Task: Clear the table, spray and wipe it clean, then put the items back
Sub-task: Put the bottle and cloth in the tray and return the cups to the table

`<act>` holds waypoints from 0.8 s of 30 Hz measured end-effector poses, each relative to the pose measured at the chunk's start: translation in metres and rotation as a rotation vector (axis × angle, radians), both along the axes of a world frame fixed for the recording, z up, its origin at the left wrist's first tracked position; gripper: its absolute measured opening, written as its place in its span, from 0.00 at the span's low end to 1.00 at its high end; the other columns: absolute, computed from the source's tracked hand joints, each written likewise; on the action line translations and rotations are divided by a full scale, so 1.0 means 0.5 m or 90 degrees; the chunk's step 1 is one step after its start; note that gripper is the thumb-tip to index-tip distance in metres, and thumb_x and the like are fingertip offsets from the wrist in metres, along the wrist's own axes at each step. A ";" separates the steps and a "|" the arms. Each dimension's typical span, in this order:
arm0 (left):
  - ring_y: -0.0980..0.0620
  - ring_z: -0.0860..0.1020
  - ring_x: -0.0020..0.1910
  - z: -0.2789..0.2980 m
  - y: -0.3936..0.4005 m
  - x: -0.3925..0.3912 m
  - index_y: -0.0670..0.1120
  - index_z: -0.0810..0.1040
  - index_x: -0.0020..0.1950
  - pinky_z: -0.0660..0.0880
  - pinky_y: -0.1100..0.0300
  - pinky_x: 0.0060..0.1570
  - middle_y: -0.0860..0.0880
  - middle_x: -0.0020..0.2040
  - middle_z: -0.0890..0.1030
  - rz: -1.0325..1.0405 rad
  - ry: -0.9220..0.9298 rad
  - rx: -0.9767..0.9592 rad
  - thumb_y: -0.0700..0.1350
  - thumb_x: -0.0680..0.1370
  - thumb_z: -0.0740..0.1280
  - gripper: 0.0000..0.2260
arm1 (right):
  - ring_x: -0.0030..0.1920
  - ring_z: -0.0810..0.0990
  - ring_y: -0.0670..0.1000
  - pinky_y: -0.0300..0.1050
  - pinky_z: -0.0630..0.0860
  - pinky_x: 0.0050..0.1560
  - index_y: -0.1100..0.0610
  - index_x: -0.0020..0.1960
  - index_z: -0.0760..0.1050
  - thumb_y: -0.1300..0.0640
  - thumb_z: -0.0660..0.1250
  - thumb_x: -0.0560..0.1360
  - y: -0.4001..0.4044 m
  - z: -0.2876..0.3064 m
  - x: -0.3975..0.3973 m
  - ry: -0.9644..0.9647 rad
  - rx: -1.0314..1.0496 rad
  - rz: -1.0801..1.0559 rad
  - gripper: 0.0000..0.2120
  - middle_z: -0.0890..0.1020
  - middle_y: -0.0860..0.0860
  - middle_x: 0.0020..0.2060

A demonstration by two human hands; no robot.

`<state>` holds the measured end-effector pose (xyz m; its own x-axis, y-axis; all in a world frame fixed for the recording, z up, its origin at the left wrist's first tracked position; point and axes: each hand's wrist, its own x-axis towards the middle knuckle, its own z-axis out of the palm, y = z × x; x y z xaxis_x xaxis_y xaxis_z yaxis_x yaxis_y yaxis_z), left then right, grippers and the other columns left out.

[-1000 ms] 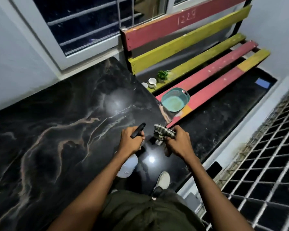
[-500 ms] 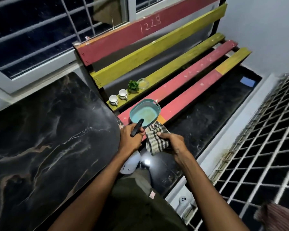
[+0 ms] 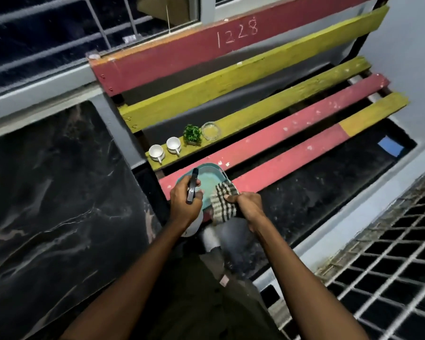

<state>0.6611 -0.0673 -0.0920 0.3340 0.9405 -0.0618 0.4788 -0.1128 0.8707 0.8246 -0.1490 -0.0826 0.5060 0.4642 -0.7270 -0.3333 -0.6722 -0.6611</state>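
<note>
Spray bottle [image 3: 191, 225] in left hand's [image 3: 185, 204] grip

Red slats [image 3: 292, 133] open rightward; cups [image 3: 173, 144], plant [image 3: 192, 134], dish [image 3: 211, 130] line yellow slat [image 3: 280, 106]

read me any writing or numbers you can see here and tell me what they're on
"1228": chalked in white on the red top slat of the bench back.
Nothing else readable: the spray bottle, cups, tray and cloth show no legible text.

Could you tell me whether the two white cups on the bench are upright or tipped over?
Upright: both cups show open mouths facing up.
</note>
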 end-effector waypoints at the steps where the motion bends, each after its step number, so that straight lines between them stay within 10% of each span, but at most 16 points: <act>1: 0.48 0.80 0.42 -0.011 0.010 0.011 0.44 0.77 0.52 0.74 0.58 0.42 0.48 0.45 0.81 -0.007 0.008 0.003 0.40 0.71 0.72 0.11 | 0.34 0.80 0.51 0.46 0.78 0.38 0.59 0.34 0.79 0.63 0.76 0.67 0.020 -0.004 0.015 -0.014 -0.016 0.025 0.06 0.84 0.52 0.33; 9: 0.41 0.75 0.61 -0.119 0.060 0.074 0.42 0.73 0.63 0.74 0.42 0.59 0.43 0.60 0.77 0.052 0.110 -0.073 0.38 0.65 0.72 0.27 | 0.35 0.79 0.54 0.45 0.76 0.35 0.54 0.31 0.72 0.57 0.75 0.65 0.159 -0.101 0.090 -0.145 -0.116 0.257 0.12 0.81 0.53 0.31; 14: 0.42 0.72 0.56 -0.174 0.095 0.111 0.38 0.73 0.58 0.70 0.50 0.56 0.41 0.53 0.75 0.092 0.164 -0.047 0.43 0.62 0.68 0.24 | 0.53 0.82 0.59 0.53 0.81 0.54 0.53 0.47 0.75 0.55 0.74 0.70 0.219 -0.195 0.113 -0.162 -0.140 0.331 0.10 0.84 0.57 0.51; 24: 0.57 0.68 0.54 -0.299 0.135 0.138 0.39 0.69 0.63 0.65 0.70 0.53 0.45 0.59 0.69 0.189 0.171 -0.066 0.35 0.61 0.78 0.33 | 0.58 0.79 0.64 0.45 0.71 0.46 0.64 0.62 0.70 0.64 0.68 0.74 0.321 -0.346 0.124 -0.181 -0.180 0.505 0.17 0.80 0.63 0.57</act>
<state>0.7300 0.0003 -0.2414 0.0086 0.9778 -0.2092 0.6888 0.1459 0.7101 0.8867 0.0115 -0.2554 0.2903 0.5773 -0.7632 0.4509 -0.7860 -0.4230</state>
